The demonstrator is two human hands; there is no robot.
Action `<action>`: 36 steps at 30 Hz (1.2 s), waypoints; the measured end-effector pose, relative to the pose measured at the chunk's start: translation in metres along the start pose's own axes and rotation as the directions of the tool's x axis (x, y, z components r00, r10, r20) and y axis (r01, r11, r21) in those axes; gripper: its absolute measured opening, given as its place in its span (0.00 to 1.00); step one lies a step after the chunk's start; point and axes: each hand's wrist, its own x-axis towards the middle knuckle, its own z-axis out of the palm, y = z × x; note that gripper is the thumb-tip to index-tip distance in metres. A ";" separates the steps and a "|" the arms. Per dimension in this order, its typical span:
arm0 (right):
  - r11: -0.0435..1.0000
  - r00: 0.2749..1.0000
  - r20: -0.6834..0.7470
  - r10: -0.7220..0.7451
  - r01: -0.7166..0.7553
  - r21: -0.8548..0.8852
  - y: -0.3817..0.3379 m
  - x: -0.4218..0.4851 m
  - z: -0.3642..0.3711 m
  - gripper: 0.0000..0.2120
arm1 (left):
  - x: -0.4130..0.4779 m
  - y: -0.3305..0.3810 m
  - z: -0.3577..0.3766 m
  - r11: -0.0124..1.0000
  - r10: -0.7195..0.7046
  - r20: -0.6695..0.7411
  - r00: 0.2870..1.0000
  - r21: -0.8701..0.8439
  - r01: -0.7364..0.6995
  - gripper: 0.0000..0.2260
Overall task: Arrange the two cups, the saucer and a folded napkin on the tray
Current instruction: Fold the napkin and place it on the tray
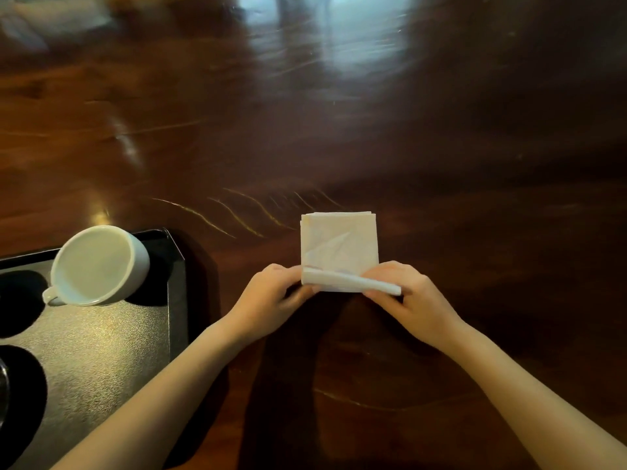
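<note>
A white paper napkin (339, 242) lies on the dark wooden table, right of the tray. My left hand (274, 293) pinches its near left corner and my right hand (407, 293) pinches its near right corner; the near edge is lifted and curled over. A white cup (98, 266) stands on the far right part of the black tray (101, 351), its handle pointing toward the near left. A dark rounded object (3, 391) shows at the tray's left edge, cut off by the frame; I cannot tell what it is.
The glossy wooden table (373, 130) stretches far ahead and to the right, with bright window reflections at the far side. The tray's raised right rim (178, 290) lies a short way left of my left forearm.
</note>
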 end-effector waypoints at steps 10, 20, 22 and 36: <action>0.965 0.906 -0.335 0.258 -0.258 0.045 -0.012 0.028 0.020 0.12 | 0.032 0.018 0.019 0.852 -0.508 -0.298 0.808 -0.309 0.422 0.06; 0.905 0.716 -0.616 0.328 -0.425 -0.013 -0.018 0.043 0.043 0.14 | 0.045 0.025 0.046 0.850 -0.517 -0.524 0.677 -0.222 0.478 0.14; 0.894 0.691 -0.648 0.320 -0.447 -0.035 -0.021 0.046 0.047 0.12 | 0.049 0.025 0.048 0.850 -0.503 -0.542 0.673 -0.168 0.499 0.15; 0.750 0.997 0.032 0.069 -0.031 -0.661 0.009 0.070 0.033 0.28 | 0.058 -0.006 0.049 0.781 -0.186 -0.321 0.929 0.525 0.338 0.23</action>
